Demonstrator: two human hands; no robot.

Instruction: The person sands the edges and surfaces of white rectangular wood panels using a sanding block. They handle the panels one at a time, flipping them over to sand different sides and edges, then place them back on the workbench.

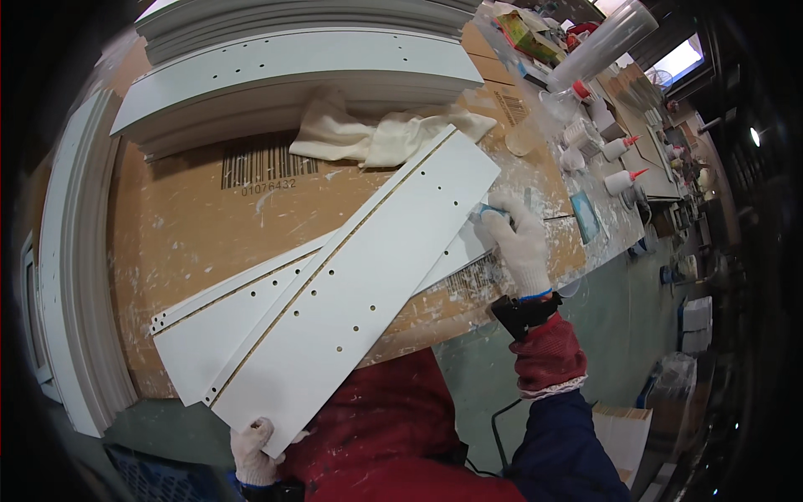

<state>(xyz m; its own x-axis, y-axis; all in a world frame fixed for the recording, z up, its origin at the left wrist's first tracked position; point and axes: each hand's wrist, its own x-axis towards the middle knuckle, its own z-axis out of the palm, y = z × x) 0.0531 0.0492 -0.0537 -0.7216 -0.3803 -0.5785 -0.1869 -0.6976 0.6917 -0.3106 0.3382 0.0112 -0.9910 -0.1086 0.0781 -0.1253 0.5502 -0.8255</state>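
A long white drilled panel [360, 268] with a brown groove along one edge slants up and to the right. My left hand [253, 452], in a white knit glove, grips its near lower end, with the thumb on top. Beneath it, a second white panel [188, 343] of the same kind lies on the cardboard, partly covered. My right hand [520, 243], also gloved, is closed at the upper panel's right edge. A bit of something blue [485, 210] shows at its fingertips; its kind is hidden by the fingers.
White panels are stacked at the back [293, 67] and on the left [75, 268]. A crumpled white cloth [368, 134] lies behind the held panel on the paint-flecked cardboard [192, 217]. White bottles with red tips [621, 181] and a clear plastic roll [606, 42] are at the right.
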